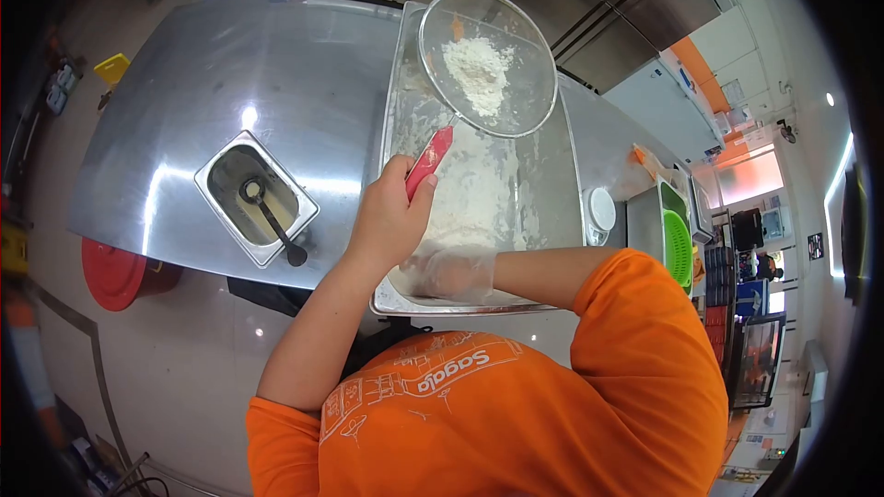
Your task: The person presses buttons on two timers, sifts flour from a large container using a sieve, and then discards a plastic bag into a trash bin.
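Note:
My left hand [396,212] is closed round the red handle of a wire-mesh sieve [529,97]. A small heap of white flour-like powder [479,74] lies on its mesh. The sieve is over the far part of a deep steel tray [564,184], whose floor and walls are dusted with the same powder. My right hand [451,272], in a clear plastic glove, is down inside the near end of the tray, at the powder. The glove and powder obscure its fingers, so I cannot make out whether it holds anything.
On the steel table [304,64], left of the tray, stands a small steel container [216,175] with a black-handled ladle [272,221] in it. A white round-topped device [601,210] and a green basket [677,248] are to the right. A red bin [110,274] stands beside the table.

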Tool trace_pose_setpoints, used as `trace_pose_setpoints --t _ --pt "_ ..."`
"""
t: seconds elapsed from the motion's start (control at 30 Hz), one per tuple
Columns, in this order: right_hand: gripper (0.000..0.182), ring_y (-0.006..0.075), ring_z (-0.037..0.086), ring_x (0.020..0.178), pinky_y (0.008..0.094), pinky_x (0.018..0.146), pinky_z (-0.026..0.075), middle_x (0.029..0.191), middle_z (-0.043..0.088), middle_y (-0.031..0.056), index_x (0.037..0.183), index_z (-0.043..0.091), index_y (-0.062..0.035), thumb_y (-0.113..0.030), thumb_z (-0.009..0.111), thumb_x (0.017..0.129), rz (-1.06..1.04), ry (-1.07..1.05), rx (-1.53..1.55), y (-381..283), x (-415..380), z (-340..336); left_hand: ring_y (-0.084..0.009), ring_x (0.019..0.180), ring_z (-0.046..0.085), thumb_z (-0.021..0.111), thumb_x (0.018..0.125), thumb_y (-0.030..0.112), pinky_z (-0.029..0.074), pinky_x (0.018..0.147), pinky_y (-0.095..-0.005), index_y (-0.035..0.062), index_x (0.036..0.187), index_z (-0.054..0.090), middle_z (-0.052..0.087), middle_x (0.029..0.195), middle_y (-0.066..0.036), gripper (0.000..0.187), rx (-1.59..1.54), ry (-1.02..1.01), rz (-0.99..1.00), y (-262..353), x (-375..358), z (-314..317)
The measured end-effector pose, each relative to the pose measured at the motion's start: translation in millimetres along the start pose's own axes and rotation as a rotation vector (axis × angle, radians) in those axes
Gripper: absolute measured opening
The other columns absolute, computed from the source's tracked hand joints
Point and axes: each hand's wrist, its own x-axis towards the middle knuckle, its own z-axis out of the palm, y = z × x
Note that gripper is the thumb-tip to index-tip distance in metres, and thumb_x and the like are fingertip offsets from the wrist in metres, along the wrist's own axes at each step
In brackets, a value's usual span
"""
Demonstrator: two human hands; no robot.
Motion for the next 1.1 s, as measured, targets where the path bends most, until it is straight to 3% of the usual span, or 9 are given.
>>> trace_pose_setpoints --t 0.13,0.27,0.37,0.43,0.53,0.67,0.87,0.97,1.1 --pt "0.058 0.0240 0.048 0.102 0.0314 0.091 0.034 0.108 0.052 0.0162 0.122 0.039 0.0002 -0.026 0.057 0.074 -0.266 -0.097 0.166 11 6 -8 -0.0353 0.066 0.055 0.052 0.081 0.019 0.042 0.059 -0.0376 -0.0015 0.089 0.047 0.056 0.070 -0.020 0.022 0.047 0.008 0.006 0 1 2" --pt "0.054 0.0231 0.048 0.101 0.0304 0.087 0.037 0.110 0.052 0.0138 0.120 0.044 -0.0031 -0.023 0.057 0.072 -0.119 -0.134 0.295 20 -22 -26 -0.0348 0.067 0.056 0.052 0.081 0.019 0.042 0.060 -0.0375 -0.0011 0.088 0.048 0.056 0.071 -0.020 0.022 0.079 0.002 -0.020 7 1 3" --pt "0.057 0.0240 0.047 0.102 0.0320 0.090 0.036 0.109 0.051 0.0141 0.121 0.039 -0.0010 -0.021 0.059 0.072 0.010 -0.012 0.288 25 -59 -39 -0.0346 0.068 0.056 0.052 0.081 0.019 0.042 0.060 -0.0376 -0.0007 0.087 0.049 0.056 0.072 -0.020 0.021 0.122 -0.003 0.002 9 2 2" --pt "0.051 0.0212 0.050 0.097 0.0300 0.082 0.042 0.109 0.052 0.0127 0.119 0.043 -0.0035 -0.016 0.058 0.072 0.159 0.186 0.954 16 -96 -52 -0.0347 0.068 0.056 0.052 0.081 0.019 0.043 0.060 -0.0376 -0.0006 0.087 0.049 0.056 0.072 -0.020 0.021 0.126 -0.011 0.019 8 3 1" --pt "0.045 0.0175 0.051 0.094 0.0289 0.072 0.046 0.101 0.054 0.0111 0.117 0.044 -0.0050 -0.015 0.056 0.075 0.174 0.520 1.352 20 -125 -61 -0.0349 0.069 0.056 0.052 0.081 0.020 0.043 0.061 -0.0374 -0.0007 0.086 0.050 0.056 0.072 -0.020 0.021 0.137 -0.018 0.025 6 1 1" --pt "0.033 0.0163 0.056 0.074 0.0295 0.056 0.049 0.093 0.055 0.0054 0.111 0.047 -0.0057 -0.018 0.053 0.081 -0.175 0.785 1.496 10 -144 -133 -0.0305 0.066 0.056 0.053 0.080 0.019 0.042 0.061 -0.0352 -0.0008 0.086 0.051 0.056 0.070 -0.017 0.021 0.151 -0.039 0.034 3 3 1" --pt "0.038 0.0168 0.055 0.082 0.0313 0.073 0.045 0.091 0.056 0.0052 0.103 0.051 -0.0021 -0.033 0.055 0.082 -0.286 1.209 0.927 -28 -151 -161 -0.0162 0.060 0.051 0.054 0.081 0.020 0.041 0.059 -0.0291 -0.0002 0.083 0.052 0.055 0.067 -0.008 0.021 -0.053 -0.100 -0.114 -1 5 -2" --pt "0.039 0.0177 0.053 0.092 0.0291 0.083 0.039 0.098 0.056 0.0080 0.107 0.052 -0.0035 -0.034 0.054 0.082 -0.191 1.118 0.810 -21 -161 -131 -0.0150 0.060 0.050 0.053 0.082 0.021 0.040 0.058 -0.0284 0.0000 0.082 0.052 0.054 0.066 -0.007 0.021 -0.025 -0.053 -0.102 0 5 -1" --pt "0.053 0.0259 0.046 0.107 0.0328 0.091 0.035 0.110 0.052 0.0184 0.114 0.047 0.0012 -0.041 0.048 0.082 0.131 0.691 0.152 27 -130 -82 -0.0151 0.060 0.050 0.053 0.082 0.020 0.040 0.058 -0.0282 0.0003 0.082 0.051 0.053 0.066 -0.007 0.020 0.003 -0.019 -0.092 1 3 0"
